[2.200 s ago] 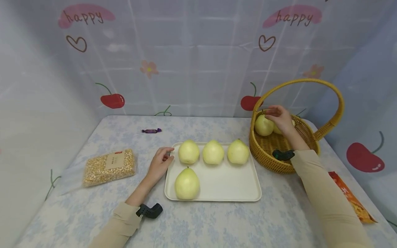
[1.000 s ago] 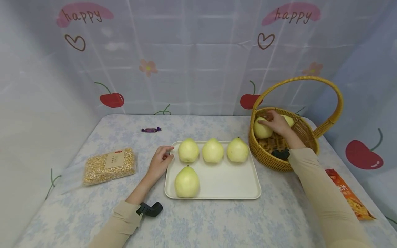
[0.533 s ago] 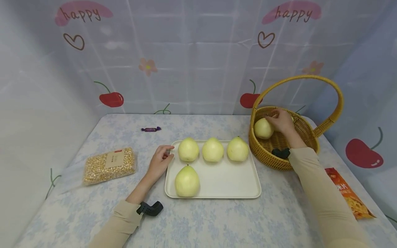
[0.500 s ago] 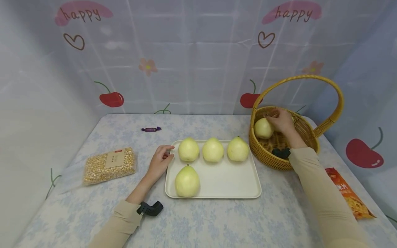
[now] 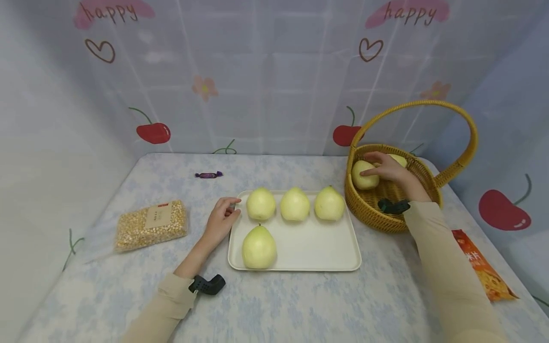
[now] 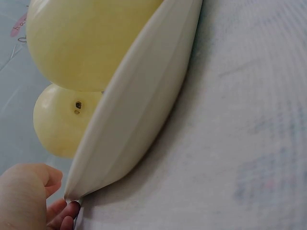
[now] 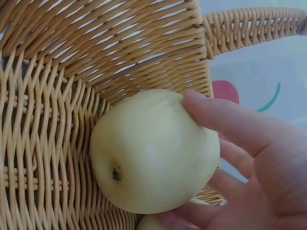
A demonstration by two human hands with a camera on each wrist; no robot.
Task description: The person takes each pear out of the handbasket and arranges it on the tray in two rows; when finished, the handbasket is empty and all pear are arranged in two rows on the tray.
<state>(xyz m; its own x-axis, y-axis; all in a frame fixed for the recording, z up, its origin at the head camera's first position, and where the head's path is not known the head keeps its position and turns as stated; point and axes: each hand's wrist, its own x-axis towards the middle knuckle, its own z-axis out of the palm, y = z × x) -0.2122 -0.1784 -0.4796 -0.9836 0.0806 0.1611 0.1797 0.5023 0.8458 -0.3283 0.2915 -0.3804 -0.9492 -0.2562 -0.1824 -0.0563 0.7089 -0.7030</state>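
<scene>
In the basket [image 5: 371,216], my right hand [image 5: 392,171] holds a pale yellow-green pear [image 5: 362,178] near the left wall. The right wrist view shows the thumb on this pear [image 7: 148,153] and fingers curled behind it. Another pear [image 5: 399,160] lies partly hidden behind the hand. My left hand [image 5: 220,221] rests at the left edge of the white tray [image 5: 317,255], fingers loosely bent. Its fingertips touch the rim [image 6: 129,115] in the left wrist view. Three pears, one of them the middle pear [image 5: 295,205], line the tray's back; a front-left pear [image 5: 259,247] stands stem up.
A bag of corn kernels [image 5: 150,226] lies left of the tray, and a purple-wrapped candy [image 5: 208,175] lies behind it. An orange snack packet [image 5: 484,267] is at the right, partly beside the right sleeve. The basket's tall handle [image 5: 422,103] arches above the right hand.
My right hand has shifted slightly over the front pear, with its thumb now across it, and more of the rear pear shows. The left hand stays at the tray; the head view has tilted slightly.
</scene>
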